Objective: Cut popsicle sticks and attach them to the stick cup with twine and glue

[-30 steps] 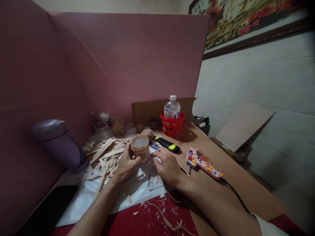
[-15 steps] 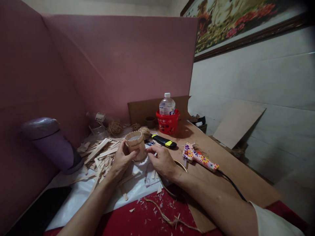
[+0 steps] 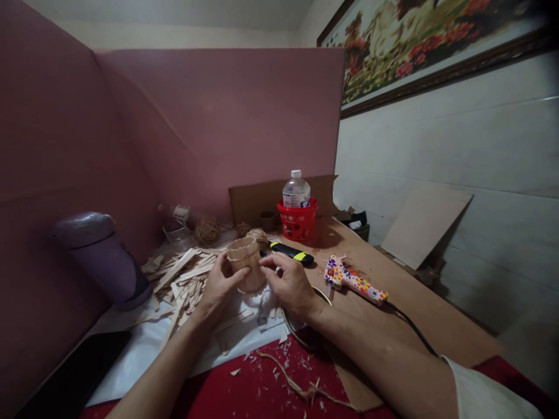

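A small round cup made of wooden craft sticks (image 3: 244, 262), with a scalloped rim, stands upright near the middle of the view. My left hand (image 3: 222, 285) is closed around its left side, thumb on the front and fingers behind. My right hand (image 3: 290, 285) is at the cup's right side with thumb and forefinger drawn together close to the wall. Whatever may be between those fingertips is too small to make out. Behind the cup lies a ball of twine (image 3: 257, 235), partly hidden by it. Below my right hand is a gold-rimmed round object (image 3: 301, 337), mostly covered.
Loose craft sticks (image 3: 187, 285) are heaped to the left, beside a purple tumbler (image 3: 105, 262). A black and yellow utility knife (image 3: 292, 252) and a flowered glue gun (image 3: 353, 279) with a cord lie right. A red bucket (image 3: 297, 224) holds a plastic bottle (image 3: 296, 191). Twine (image 3: 288, 378) lies in front.
The cup has tipped slightly, so less of its inside shows. Both hands stay at its sides, with small finger shifts. The camera view has tilted up a little.
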